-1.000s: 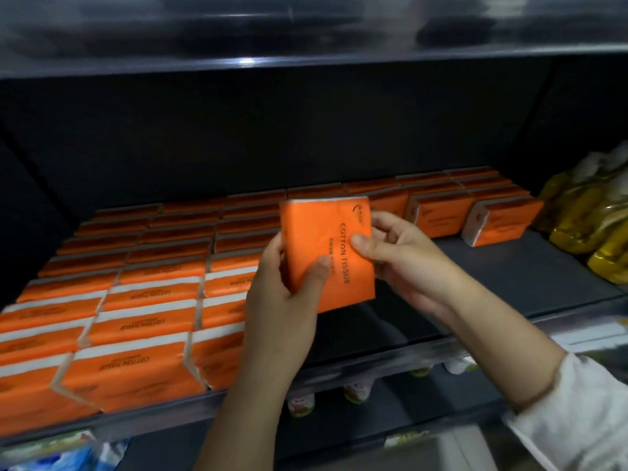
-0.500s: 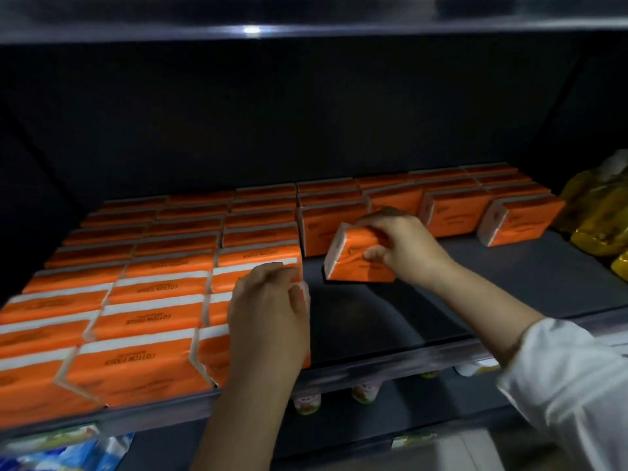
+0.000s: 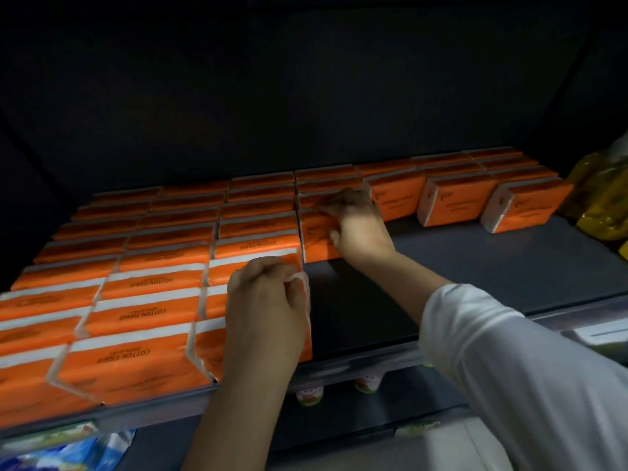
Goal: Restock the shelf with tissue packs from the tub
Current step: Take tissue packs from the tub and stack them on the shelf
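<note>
Shelf: dark grey board (image 3: 475, 260) under a dark overhang, its right half bare from the front lip back to the stock.
Stocked packs: orange tissue packs (image 3: 146, 314) with white stripes and "COTTON TISSUE" print, packed tight in columns that fill the left half from front to back.
Back row: three more orange packs (image 3: 455, 198) stand on edge along the rear right, white ends facing forward-left.
Tissue pack: one orange tissue pack (image 3: 314, 237) stands upright at the front of the fourth column, flush against the column to its left and backed by the packs behind it.
Right hand: right hand (image 3: 358, 226) reaches in from the right; its grip is clamped on the tissue pack, fingers curled over the top edge and thumb on the front face. The pack sits to the left of the palm.
Left hand: left hand (image 3: 265, 300) lies over the right-hand edge of the third column near the front, fingers curled at a pack's white corner; whether this grip pinches the pack I cannot tell.
Sleeve: white sleeve (image 3: 509, 368) covers the right forearm.
Right edge: yellow packages (image 3: 598, 198) sit just beyond the back row.
Lower shelf: small bottles (image 3: 309, 394) show under the front lip.
</note>
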Motion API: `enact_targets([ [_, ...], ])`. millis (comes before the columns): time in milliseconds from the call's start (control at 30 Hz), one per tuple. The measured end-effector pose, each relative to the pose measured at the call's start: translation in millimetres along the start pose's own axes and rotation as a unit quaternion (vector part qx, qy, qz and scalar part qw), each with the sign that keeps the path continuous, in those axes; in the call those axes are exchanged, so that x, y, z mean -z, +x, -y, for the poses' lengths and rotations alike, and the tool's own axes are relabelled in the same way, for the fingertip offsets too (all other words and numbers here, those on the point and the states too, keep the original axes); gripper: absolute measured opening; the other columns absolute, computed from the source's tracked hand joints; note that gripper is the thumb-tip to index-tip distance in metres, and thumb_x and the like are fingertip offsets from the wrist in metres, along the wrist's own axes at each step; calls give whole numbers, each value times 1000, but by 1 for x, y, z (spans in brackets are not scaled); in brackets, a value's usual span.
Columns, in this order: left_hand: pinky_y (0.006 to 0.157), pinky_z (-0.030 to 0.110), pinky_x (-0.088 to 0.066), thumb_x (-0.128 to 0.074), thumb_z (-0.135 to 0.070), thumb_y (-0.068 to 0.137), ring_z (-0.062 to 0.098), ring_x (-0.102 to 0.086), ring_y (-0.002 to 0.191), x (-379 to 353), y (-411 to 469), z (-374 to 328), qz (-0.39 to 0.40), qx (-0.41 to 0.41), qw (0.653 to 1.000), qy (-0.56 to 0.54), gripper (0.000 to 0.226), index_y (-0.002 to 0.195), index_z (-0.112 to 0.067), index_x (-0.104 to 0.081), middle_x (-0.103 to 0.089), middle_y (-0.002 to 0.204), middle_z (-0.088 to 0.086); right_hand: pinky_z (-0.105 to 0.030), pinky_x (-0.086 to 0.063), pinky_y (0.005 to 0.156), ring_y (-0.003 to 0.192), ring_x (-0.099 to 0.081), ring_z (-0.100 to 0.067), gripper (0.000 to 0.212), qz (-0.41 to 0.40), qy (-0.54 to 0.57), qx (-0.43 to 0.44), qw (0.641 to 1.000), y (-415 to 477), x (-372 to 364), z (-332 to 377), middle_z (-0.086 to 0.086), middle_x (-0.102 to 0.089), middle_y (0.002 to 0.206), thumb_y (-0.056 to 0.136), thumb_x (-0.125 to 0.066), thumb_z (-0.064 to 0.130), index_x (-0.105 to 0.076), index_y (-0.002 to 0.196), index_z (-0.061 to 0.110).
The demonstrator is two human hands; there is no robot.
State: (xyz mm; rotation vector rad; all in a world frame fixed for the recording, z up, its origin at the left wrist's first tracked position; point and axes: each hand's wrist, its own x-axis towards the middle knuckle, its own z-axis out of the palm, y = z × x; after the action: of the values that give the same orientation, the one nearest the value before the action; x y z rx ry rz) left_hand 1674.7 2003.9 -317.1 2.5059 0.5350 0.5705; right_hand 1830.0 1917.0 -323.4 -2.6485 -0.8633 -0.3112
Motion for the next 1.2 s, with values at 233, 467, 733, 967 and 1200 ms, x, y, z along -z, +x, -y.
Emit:
enact_targets([
  [233, 93, 22, -31, -56, -11, 89, 21, -47, 118, -1, -5, -17, -55, -66, 996, -17, 27, 114, -12, -65, -54, 120, 2, -30, -34, 103, 123, -42, -23, 45, -86, 124, -61, 987, -46, 23, -21, -6, -52, 128, 85, -62, 12, -54, 130, 16],
  [467, 89, 21, -31, -58, -13, 84, 23, -55, 101, -41, -37, -75, 57, -243, 967, -52, 23, 103, -12, -70, -62, 104, 3, -14, -34, 88, 103, -56, -26, 36, -82, 138, -122, 980, -177, 41, -85, -9, -60, 105, 77, -66, 0, -67, 112, 11],
  [733, 79, 24, -34, -59, -17, 86, 24, -52, 94, -86, -82, -125, 183, -323, 928, -36, 20, 102, -14, -70, -63, 99, 0, -13, -36, 77, 93, -59, -17, 29, -135, 137, -328, 925, -301, 84, -187, -5, -66, 96, 76, -65, -3, -70, 101, 9],
  [967, 83, 28, -38, -55, -25, 84, 27, -56, 93, -125, -128, -163, 261, -359, 896, -21, 27, 100, -12, -72, -67, 99, 4, -21, -38, 85, 105, -60, -24, 32, -163, 116, -456, 867, -375, 95, -253, -11, -67, 110, 80, -61, 1, -66, 111, 7],
  [1200, 97, 24, -32, -53, -30, 93, 14, -42, 118, -164, -154, -196, 320, -384, 866, -4, 34, 125, -22, -59, -56, 124, -5, -28, -32, 100, 119, -49, -29, 45, -86, 60, -481, 871, -412, 77, -299, -15, -55, 125, 80, -63, 5, -58, 124, 9],
])
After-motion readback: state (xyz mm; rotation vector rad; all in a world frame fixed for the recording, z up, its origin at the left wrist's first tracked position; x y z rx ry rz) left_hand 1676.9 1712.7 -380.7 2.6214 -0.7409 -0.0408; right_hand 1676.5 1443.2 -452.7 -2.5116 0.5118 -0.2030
